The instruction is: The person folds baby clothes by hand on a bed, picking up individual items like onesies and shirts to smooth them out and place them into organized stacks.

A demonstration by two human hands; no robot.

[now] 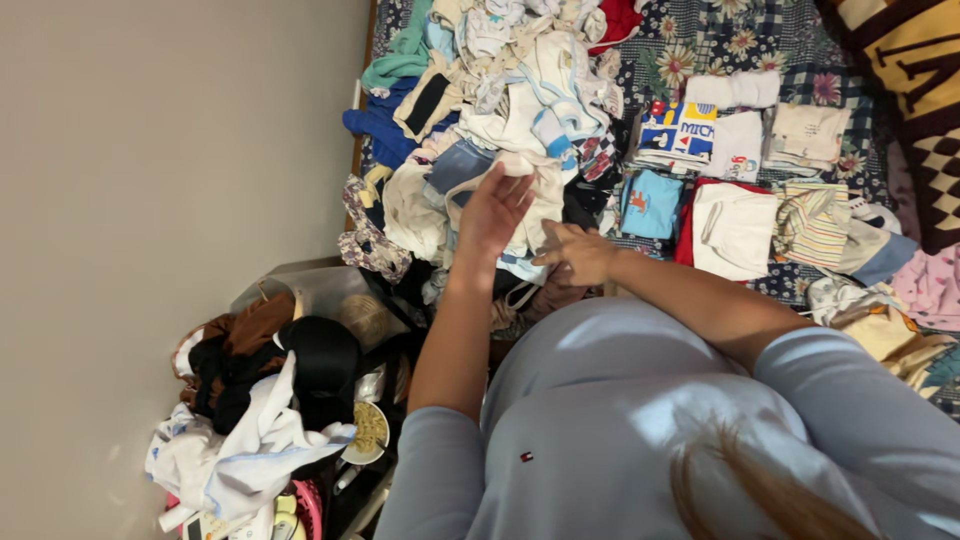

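Note:
A big loose pile of mixed clothes (500, 90) lies on a bed with a dark flowered cover (720, 40). My left hand (493, 212) reaches up into the pile, its fingers on the edge of a cream garment (535, 180). My right hand (577, 252) sits just to the right and lower, fingers curled on the same garment's lower edge. Both forearms are bare below grey-blue sleeves.
Folded clothes lie in rows to the right: a white folded piece (735, 230), a striped one (812, 225), a small blue one (650, 203). A second heap of dark and white laundry (260, 400) sits at lower left beside a plain beige wall (150, 150).

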